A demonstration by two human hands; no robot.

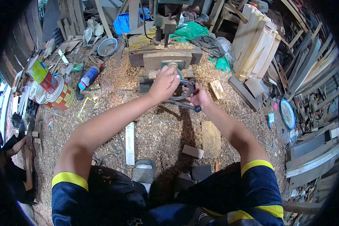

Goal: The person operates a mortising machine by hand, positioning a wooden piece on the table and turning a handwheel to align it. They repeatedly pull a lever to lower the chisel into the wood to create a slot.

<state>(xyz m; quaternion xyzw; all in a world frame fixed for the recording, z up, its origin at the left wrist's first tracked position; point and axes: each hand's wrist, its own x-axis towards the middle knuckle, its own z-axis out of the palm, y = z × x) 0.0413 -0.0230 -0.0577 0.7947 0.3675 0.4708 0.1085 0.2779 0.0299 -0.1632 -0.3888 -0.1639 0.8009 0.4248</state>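
My left hand [165, 82] is closed over the top of a teal-green part of a small machine [165, 60] that stands on the sawdust-covered floor. My right hand [199, 97] grips a dark handwheel [184, 91] on the machine's front, just above a black crank handle with a ball end [197, 109]. Both arms reach forward from my knees. The part under my left palm is hidden.
Sawdust covers the ground. Flat wood pieces [211, 138] and a pale strip [130, 143] lie before my feet. Paint cans [62, 94] and a bottle [88, 77] sit left. Stacked pale boards [258, 45] lean at right. Another person's arm [21, 145] shows at far left.
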